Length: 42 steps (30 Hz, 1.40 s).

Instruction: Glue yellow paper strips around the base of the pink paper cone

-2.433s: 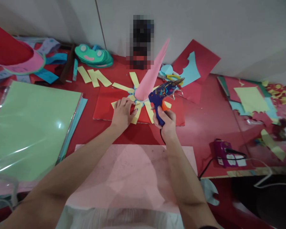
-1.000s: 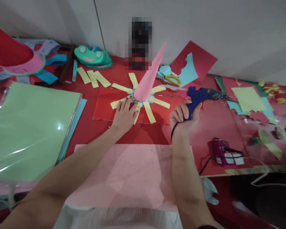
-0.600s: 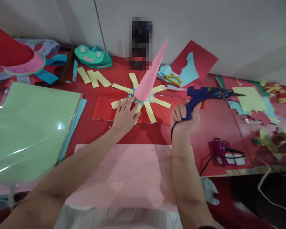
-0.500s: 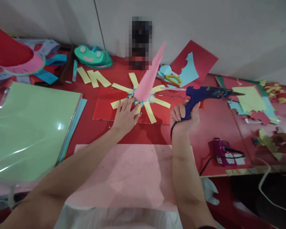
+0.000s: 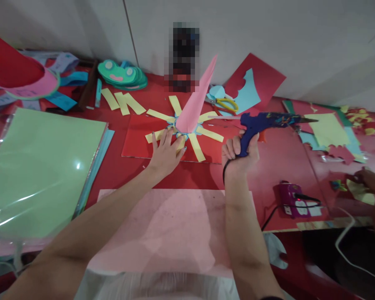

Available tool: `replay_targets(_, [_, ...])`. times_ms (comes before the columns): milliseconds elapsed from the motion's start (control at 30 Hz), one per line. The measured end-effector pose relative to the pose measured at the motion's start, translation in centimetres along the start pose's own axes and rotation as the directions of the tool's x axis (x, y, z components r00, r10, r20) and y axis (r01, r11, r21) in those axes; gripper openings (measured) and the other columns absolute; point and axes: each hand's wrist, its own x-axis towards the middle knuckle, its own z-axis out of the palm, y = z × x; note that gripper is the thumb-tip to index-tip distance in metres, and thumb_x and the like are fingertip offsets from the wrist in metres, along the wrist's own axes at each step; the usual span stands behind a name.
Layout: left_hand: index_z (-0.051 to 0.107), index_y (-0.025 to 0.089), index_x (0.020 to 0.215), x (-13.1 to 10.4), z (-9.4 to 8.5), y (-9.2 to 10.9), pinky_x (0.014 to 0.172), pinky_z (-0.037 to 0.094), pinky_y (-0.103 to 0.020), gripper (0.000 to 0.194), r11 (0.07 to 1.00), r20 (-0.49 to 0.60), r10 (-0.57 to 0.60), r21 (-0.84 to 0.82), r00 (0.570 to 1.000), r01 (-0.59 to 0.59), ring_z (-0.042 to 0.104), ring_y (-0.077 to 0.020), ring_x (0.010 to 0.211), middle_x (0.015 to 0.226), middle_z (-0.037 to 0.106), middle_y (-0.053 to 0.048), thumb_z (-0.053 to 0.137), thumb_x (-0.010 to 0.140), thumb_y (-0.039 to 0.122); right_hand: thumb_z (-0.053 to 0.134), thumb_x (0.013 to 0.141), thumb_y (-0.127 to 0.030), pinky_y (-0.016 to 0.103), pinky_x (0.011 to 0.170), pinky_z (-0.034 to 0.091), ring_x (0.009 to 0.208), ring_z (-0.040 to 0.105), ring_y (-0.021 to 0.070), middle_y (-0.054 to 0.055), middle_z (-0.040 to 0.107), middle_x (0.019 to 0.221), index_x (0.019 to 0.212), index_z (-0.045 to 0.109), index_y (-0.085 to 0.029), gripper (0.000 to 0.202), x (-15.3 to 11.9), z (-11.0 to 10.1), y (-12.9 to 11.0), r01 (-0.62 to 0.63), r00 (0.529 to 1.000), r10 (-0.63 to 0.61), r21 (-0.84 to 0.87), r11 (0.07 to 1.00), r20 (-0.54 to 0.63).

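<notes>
A pink paper cone stands tilted on a light blue base, with several pale yellow paper strips fanned out around it. They lie on a red sheet. My left hand rests palm down with fingers spread, its fingertips on the strips and the base at the near-left side of the cone. My right hand is wrapped round the handle of a dark blue glue gun. The gun's nozzle points right, and a clear glue stick sticks out of its back toward the cone.
Yellow-handled scissors and paper scraps lie behind. Loose yellow strips and green frog cut-outs sit back left. A green paper pack lies left. At right are a purple power socket with cords and another person's hand.
My right hand and the glue gun have shifted slightly left. My left hand has hardly moved. The other person's hand at the right has moved with a yellow paper piece.
</notes>
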Motion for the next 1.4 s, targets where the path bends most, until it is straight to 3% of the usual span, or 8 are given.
replay_targets(167, [0.05, 0.02, 0.135, 0.01, -0.14, 0.09, 0.114, 0.014, -0.069, 0.041, 1.0, 0.03, 0.001, -0.011, 1.0, -0.001, 0.024, -0.0362, 0.146, 0.154, 0.035, -0.017, 0.036, 0.098, 0.03, 0.052, 0.089, -0.051, 0.017, 0.032, 0.02, 0.034, 0.017, 0.0054, -0.011, 0.025, 0.044, 0.077, 0.06, -0.021, 0.033, -0.05, 0.02, 0.09, -0.006, 1.0, 0.006, -0.004, 1.0, 0.007])
replay_targets(333, [0.047, 0.016, 0.138, -0.09, 0.28, 0.28, 0.117, 0.009, -0.065, 0.044, 0.997, -0.03, 0.072, 0.021, 0.997, -0.071, 0.024, -0.0339, 0.146, 0.155, 0.033, -0.018, 0.036, 0.099, 0.033, 0.05, 0.09, -0.054, 0.017, 0.032, 0.019, 0.033, 0.017, 0.0057, -0.011, 0.022, 0.044, 0.078, 0.059, -0.022, 0.036, -0.07, 0.14, 0.04, -0.021, 1.0, 0.02, -0.035, 0.999, -0.014])
replay_targets(633, [0.049, 0.016, 0.138, -0.26, -0.31, 0.37, 0.121, 0.01, -0.058, 0.046, 0.989, -0.1, 0.151, 0.012, 0.983, -0.15, 0.049, -0.0278, 0.131, 0.135, 0.057, -0.014, 0.029, 0.1, 0.033, 0.05, 0.089, -0.052, 0.018, 0.032, 0.017, 0.033, 0.016, 0.0064, -0.011, 0.026, 0.042, 0.076, 0.06, -0.022, 0.034, -0.07, 0.25, -0.02, -0.036, 0.999, 0.035, -0.049, 0.998, -0.029])
replay_targets(1100, [0.044, 0.003, 0.139, -0.21, 0.42, 0.54, 0.119, 0.021, -0.049, 0.058, 0.987, 0.02, 0.151, 0.046, 0.988, -0.152, 0.044, -0.0313, 0.132, 0.137, 0.051, -0.021, 0.038, 0.097, 0.043, 0.047, 0.092, -0.052, 0.018, 0.032, 0.018, 0.033, 0.016, 0.0064, -0.011, 0.024, 0.043, 0.077, 0.06, -0.023, 0.035, -0.1, 0.16, -0.03, -0.043, 0.999, 0.043, -0.041, 0.998, -0.001])
replay_targets(1400, [0.045, 0.009, 0.139, -0.13, 0.27, 0.67, 0.118, 0.021, -0.053, 0.053, 0.987, 0.039, 0.138, 0.072, 0.99, -0.141, 0.045, -0.0313, 0.131, 0.136, 0.052, -0.019, 0.037, 0.098, 0.04, 0.048, 0.091, -0.055, 0.018, 0.031, 0.018, 0.033, 0.016, 0.0065, -0.011, 0.023, 0.043, 0.077, 0.061, -0.024, 0.036, -0.14, 0.38, -0.06, -0.043, 0.999, 0.043, -0.063, 0.997, 0.006])
